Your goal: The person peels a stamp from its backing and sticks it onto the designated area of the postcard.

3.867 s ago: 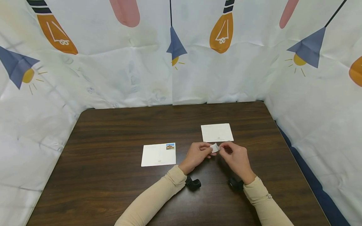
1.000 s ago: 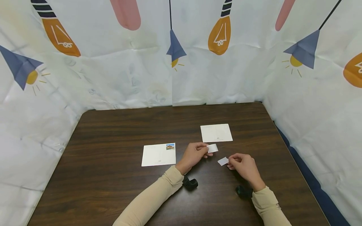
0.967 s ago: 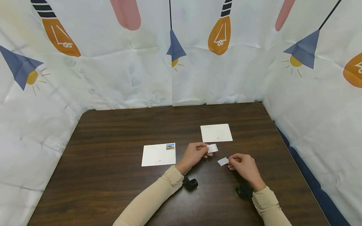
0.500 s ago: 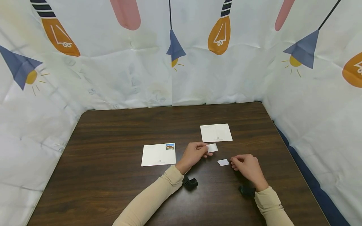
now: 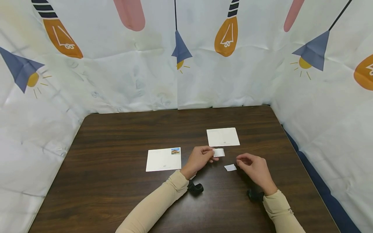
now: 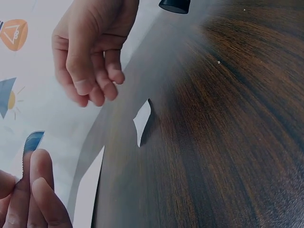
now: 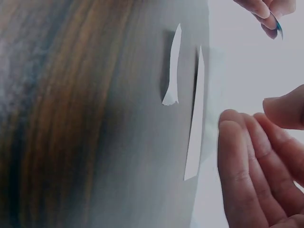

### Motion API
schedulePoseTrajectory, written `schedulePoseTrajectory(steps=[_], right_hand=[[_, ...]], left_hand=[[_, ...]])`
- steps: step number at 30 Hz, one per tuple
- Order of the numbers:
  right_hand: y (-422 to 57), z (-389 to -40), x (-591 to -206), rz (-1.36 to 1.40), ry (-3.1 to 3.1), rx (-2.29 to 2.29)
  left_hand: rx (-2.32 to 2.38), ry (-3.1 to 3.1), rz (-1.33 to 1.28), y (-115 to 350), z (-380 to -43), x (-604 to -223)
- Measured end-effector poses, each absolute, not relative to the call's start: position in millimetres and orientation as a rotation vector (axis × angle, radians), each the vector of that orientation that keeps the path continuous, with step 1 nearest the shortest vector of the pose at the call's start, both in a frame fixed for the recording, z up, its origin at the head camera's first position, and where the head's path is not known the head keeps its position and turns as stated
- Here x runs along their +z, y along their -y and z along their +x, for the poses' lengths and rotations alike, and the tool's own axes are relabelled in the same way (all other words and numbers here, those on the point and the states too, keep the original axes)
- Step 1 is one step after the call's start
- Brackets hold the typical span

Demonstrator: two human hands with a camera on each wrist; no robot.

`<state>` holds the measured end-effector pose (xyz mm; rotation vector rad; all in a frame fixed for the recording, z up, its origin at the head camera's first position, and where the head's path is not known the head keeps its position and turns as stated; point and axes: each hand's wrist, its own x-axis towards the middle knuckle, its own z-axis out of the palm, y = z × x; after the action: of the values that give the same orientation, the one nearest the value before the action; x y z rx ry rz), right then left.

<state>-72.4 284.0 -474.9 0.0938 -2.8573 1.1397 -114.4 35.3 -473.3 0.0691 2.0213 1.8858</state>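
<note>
My left hand point(image 5: 199, 161) pinches a postage stamp point(image 5: 219, 152) between thumb and fingers, white back up. In the left wrist view the stamp point(image 6: 34, 141) shows a toothed edge and a blue printed face. My right hand point(image 5: 256, 170) hovers to the right with its fingers loosely bent and nothing between them. Just left of its fingertips a small slip of white backing paper point(image 5: 230, 167) lies on the table, slightly curled in the right wrist view. Beyond the hands lies a blank postcard point(image 5: 223, 137) with no stamp on it.
Left of my left hand lies another postcard point(image 5: 160, 161), bearing a picture stamp point(image 5: 175, 151) in its upper right corner. Both cards lie on the dark wooden table point(image 5: 116, 194). A white printed curtain point(image 5: 131, 74) closes off the back and sides.
Both hands were together at the stamp earlier. The right hand has drawn away with the backing paper, let it go on the table and lifted off. The left hand still holds the stamp.
</note>
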Motion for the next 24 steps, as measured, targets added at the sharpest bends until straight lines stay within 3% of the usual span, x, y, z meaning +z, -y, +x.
schedulePoseTrajectory(steps=[24], right_hand=[[-263.5,-86.9,-473.7,0.513,2.593,1.088]], left_hand=[[1.924,-1.943,0.127,-33.7,-114.0,-472.9]])
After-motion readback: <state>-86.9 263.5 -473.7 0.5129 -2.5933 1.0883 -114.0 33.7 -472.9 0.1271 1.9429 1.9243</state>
